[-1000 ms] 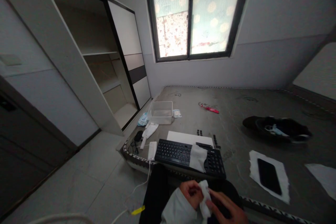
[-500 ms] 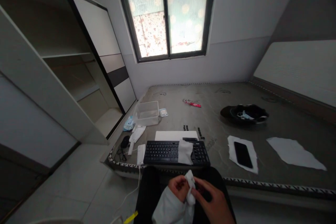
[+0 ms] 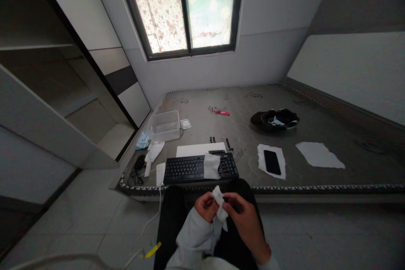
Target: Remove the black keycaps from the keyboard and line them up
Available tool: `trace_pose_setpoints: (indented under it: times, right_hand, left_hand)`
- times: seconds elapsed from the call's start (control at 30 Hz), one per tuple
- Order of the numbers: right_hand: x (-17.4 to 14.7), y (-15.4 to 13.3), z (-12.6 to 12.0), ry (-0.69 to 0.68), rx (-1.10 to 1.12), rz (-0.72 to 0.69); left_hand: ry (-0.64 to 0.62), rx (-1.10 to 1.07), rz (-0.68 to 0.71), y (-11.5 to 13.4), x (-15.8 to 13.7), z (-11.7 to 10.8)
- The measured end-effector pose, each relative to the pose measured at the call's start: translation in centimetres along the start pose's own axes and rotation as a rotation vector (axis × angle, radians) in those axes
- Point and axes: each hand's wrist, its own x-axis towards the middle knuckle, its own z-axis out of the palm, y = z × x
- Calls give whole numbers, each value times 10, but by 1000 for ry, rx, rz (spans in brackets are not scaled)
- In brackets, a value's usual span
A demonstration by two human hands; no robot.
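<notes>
Step in hand, judged from the frame: rubbing a small dark piece with a wipe (image 3: 219,209) over the lap. To do it well, I judge the left hand (image 3: 205,206) should keep a firm pinch on the wipe while the right hand (image 3: 242,215) turns the piece a little at a time inside the fold — light pressure, short strokes, both hands low above the knees so a dropped piece lands on the lap and not the floor. Left hand: fingers curled narrow, pinching the wipe from its left side. Right hand: fingertips closed on the wipe's right side around something small and dark, perhaps a keycap; too small to tell for sure. The wipe hangs between the two hands, touching both, its lower end loose. Left to right on the mattress (image 3: 316,177): a mouse (image 3: 139,163) near the front left corner, a clear tub (image 3: 163,125) behind it, the keyboard (image 3: 190,168) at the front edge just ahead of the hands with a second wipe (image 3: 211,166) draped over its right half, a white sheet (image 3: 196,149) behind it, small loose dark pieces (image 3: 228,144) beyond that — then a phone (image 3: 272,162) on a white cloth, well right of the hands.
</notes>
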Motion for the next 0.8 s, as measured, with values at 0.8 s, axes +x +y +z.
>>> trace_pose_setpoints:
  times: [0.8]
  right_hand:
    - [5, 0, 1, 71, 225, 99]
  left_hand:
    - [235, -138, -45, -6, 3, 7]
